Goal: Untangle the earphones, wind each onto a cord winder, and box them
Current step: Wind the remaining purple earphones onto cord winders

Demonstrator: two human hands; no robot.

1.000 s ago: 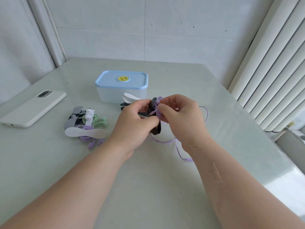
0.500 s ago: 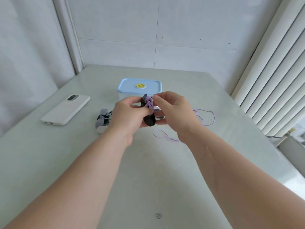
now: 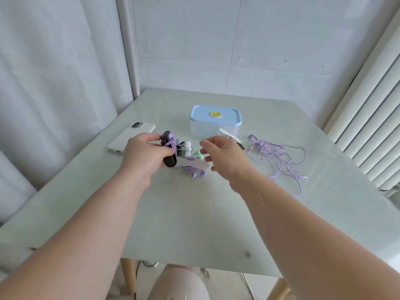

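Note:
My left hand (image 3: 144, 155) grips a black cord winder (image 3: 168, 151) wrapped with a purple earphone cord, held just above the table. Right beside it on the table lies a pile of wound earphones (image 3: 191, 160), with a white winder, green and purple cords. My right hand (image 3: 223, 156) hovers to the right of that pile, fingers loosely spread and holding nothing. A loose tangle of purple earphones (image 3: 279, 156) sprawls on the table at the right. The box (image 3: 215, 123), clear with a light blue lid on it, stands behind my hands.
A white phone (image 3: 132, 137) lies face down left of my left hand. Spare winders, one white (image 3: 229, 135), lie in front of the box. The glass table (image 3: 194, 224) meets a wall at the back and left; a white radiator (image 3: 368, 118) runs along the right.
My right hand has let go of the black winder and moved right. My left hand carried the winder left, beside the wound pile. The view pulled back and the loose purple tangle came into sight.

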